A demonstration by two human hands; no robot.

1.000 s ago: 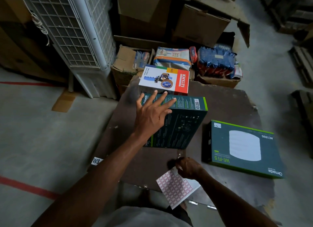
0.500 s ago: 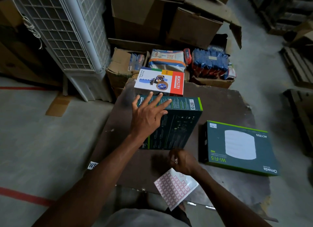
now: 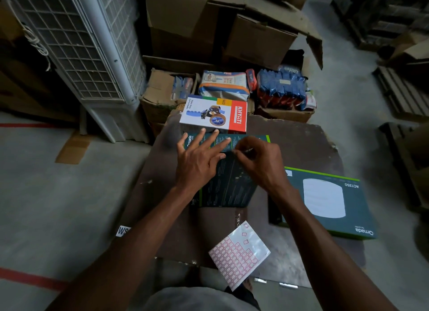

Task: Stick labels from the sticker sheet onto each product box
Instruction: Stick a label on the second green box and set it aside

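A dark green product box stands on the brown board. My left hand rests flat on its top edge with fingers spread. My right hand hovers over the same edge, its fingertips pinched together, apparently on a small label that is too small to make out. The sticker sheet with rows of red-bordered labels lies near the board's front edge. A second green box lies flat to the right. A white and red box stands behind.
A white air cooler stands at the back left. Cardboard cartons and packets of goods crowd behind the board. Grey concrete floor with a red line lies to the left. Wooden pallets lie at the right.
My right hand left the sticker sheet and moved up to the top edge of the standing green box, beside my left hand. The sheet now lies alone on the board.
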